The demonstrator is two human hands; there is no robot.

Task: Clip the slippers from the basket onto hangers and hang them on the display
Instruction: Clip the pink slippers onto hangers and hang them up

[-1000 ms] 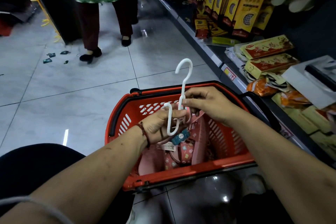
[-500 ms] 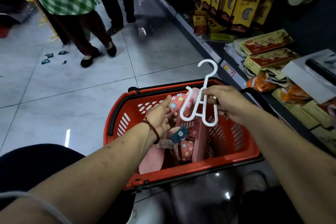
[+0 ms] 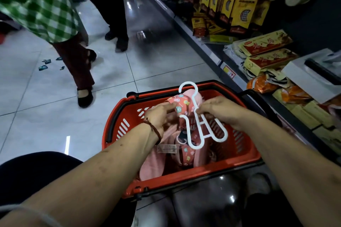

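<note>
A red plastic basket (image 3: pixel 245 153) stands on the floor before me with several pink patterned slippers inside. My left hand (image 3: pixel 158 116) holds one pink slipper (image 3: pixel 181 102) lifted above the basket. My right hand (image 3: pixel 217 109) pinches a white plastic hanger (image 3: pixel 201 127) at its middle, its hook pointing up beside the slipper and its two loops hanging down. The hanger's left prong lies against the slipper. A paper tag (image 3: pixel 167 148) hangs below my left wrist.
Two people stand on the tiled aisle at the upper left, one in a green checked top (image 3: pixel 36 0). A low shelf (image 3: pixel 267 55) of yellow and red packets runs along the right. Small scraps (image 3: pixel 44 64) lie on the floor.
My left hand let go of the hanger and lifted a pink slipper out of the basket. My right hand turned the hanger and brought it against that slipper. The people walked closer.
</note>
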